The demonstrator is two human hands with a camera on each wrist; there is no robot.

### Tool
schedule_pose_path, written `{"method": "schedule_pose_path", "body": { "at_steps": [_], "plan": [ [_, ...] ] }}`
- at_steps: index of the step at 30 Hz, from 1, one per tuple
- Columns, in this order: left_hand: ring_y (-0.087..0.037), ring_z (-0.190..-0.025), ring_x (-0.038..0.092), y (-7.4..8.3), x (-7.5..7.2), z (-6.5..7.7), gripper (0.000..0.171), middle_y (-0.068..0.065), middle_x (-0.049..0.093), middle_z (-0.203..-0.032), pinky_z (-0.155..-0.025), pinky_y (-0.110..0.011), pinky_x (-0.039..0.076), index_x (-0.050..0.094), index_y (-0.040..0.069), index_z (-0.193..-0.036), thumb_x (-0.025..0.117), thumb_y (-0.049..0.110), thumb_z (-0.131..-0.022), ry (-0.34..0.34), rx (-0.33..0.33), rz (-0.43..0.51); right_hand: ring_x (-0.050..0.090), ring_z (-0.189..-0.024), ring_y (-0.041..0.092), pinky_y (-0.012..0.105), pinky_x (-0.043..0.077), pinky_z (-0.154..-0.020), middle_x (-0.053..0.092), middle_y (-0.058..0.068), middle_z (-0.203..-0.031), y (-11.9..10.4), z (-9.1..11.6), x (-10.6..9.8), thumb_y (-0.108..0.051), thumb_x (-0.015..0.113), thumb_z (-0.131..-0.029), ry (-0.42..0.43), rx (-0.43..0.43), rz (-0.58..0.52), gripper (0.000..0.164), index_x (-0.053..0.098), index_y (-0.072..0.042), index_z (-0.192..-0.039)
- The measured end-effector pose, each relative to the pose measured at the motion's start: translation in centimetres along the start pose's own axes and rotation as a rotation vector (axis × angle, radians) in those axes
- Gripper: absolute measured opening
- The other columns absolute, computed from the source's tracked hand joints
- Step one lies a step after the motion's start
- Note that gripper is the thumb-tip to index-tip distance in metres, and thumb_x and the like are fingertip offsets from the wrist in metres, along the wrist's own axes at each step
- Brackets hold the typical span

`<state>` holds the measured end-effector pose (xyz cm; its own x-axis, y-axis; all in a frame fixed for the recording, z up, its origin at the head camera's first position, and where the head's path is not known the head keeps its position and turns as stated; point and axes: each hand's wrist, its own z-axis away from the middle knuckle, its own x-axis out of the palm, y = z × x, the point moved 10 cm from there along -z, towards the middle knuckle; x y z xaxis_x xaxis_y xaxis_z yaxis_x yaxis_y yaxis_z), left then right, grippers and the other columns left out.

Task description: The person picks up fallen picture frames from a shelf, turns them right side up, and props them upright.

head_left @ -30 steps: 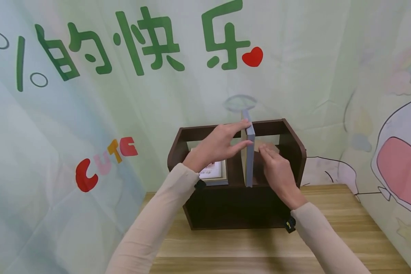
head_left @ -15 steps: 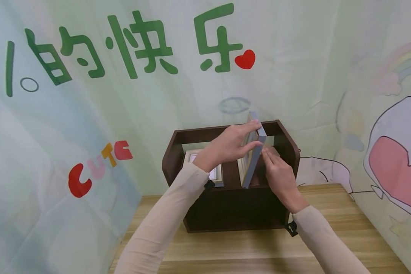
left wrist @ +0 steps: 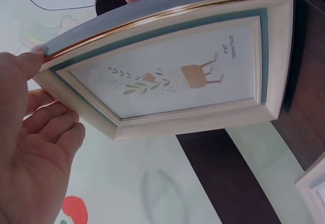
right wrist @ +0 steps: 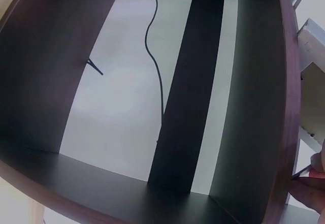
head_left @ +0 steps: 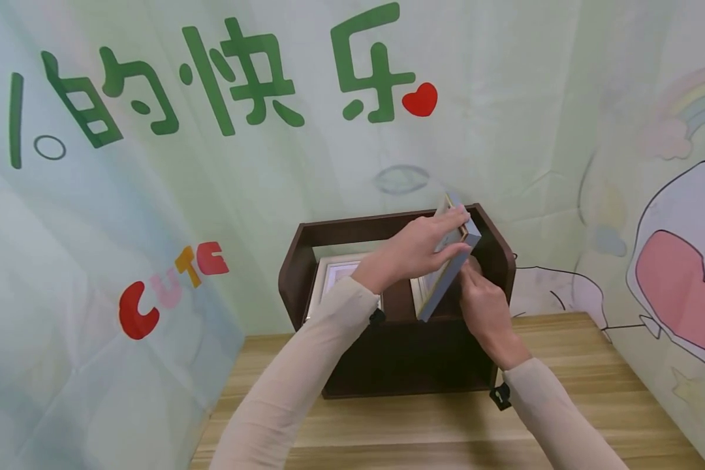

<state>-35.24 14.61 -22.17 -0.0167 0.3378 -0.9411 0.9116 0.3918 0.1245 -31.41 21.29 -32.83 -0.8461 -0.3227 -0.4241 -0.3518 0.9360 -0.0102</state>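
Observation:
A picture frame (head_left: 451, 277) with blue-grey sides leans to the right on the top of a dark brown shelf (head_left: 411, 362). Its cream front shows a plant print (left wrist: 193, 76) in the left wrist view. My left hand (head_left: 417, 248) grips the frame's upper end between thumb and fingers. Behind the frame, my right hand (head_left: 486, 310) pinches a thin flap at its back, which looks like its stand. Only the fingertips (right wrist: 311, 189) and part of the grey frame back (right wrist: 313, 97) appear in the right wrist view.
A second picture frame (head_left: 329, 274) sits at the shelf's left, partly covered by my left arm. The shelf has raised side panels (head_left: 495, 251) and a back rail (head_left: 352, 228). Below it is a wooden table (head_left: 576, 385), and a printed curtain (head_left: 493, 117) hangs behind.
The held picture frame has tipped from nearly upright over to the right, its front turning into view. My left hand has moved right with it. The right hand stays behind it, fingers more curled.

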Motion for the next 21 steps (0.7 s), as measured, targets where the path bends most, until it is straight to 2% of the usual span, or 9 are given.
{"method": "schedule_pose_path", "body": {
  "at_steps": [5,8,11,17,21],
  "plan": [
    [-0.023,-0.155,0.043,0.5,0.8,-0.7,0.062,-0.013,0.037,-0.17,-0.127,-0.034,0.037,0.04,0.004,-0.161,0.059,0.033,-0.108,-0.005,0.011,-0.022,0.072,-0.07,0.039,0.049,0.058,-0.055,0.074,0.026,-0.096,0.5,0.5,0.0,0.02,0.067,-0.081,0.013,0.025,0.01,0.043,0.063,0.012,-0.122],
    [-0.024,-0.15,0.051,0.7,0.8,-0.7,0.062,-0.014,0.038,-0.169,-0.125,-0.034,0.04,0.041,0.004,-0.16,0.059,0.032,-0.108,0.01,0.021,-0.034,0.072,-0.071,0.039,0.049,0.059,-0.056,0.075,0.025,-0.096,0.6,0.7,-0.1,0.02,0.067,-0.081,0.02,0.033,0.017,0.045,0.063,0.01,-0.124],
    [-0.025,-0.148,0.053,0.9,0.8,-0.7,0.062,-0.015,0.039,-0.169,-0.125,-0.034,0.04,0.041,0.003,-0.16,0.06,0.031,-0.108,0.017,0.031,-0.038,0.073,-0.072,0.039,0.049,0.059,-0.056,0.076,0.026,-0.097,0.6,0.7,-0.2,0.02,0.067,-0.081,0.032,0.035,0.023,0.043,0.065,0.01,-0.122],
    [-0.024,-0.153,0.047,0.9,0.7,-0.8,0.062,-0.013,0.038,-0.17,-0.126,-0.033,0.038,0.041,0.004,-0.16,0.06,0.031,-0.108,0.024,0.022,-0.012,0.07,-0.063,0.038,0.049,0.054,-0.049,0.074,0.025,-0.089,1.0,0.2,-0.6,0.014,0.068,-0.086,0.013,0.082,0.004,0.03,0.065,0.008,-0.115],
    [-0.021,-0.157,0.04,0.3,0.7,-0.7,0.062,-0.009,0.038,-0.17,-0.127,-0.032,0.036,0.042,0.008,-0.16,0.061,0.032,-0.107,0.04,-0.02,0.053,0.073,-0.072,0.039,0.052,0.058,-0.056,0.078,0.024,-0.105,1.1,-0.6,-1.2,0.008,0.069,-0.092,-0.022,0.135,-0.096,0.026,0.068,0.006,-0.118]
  ]
}}
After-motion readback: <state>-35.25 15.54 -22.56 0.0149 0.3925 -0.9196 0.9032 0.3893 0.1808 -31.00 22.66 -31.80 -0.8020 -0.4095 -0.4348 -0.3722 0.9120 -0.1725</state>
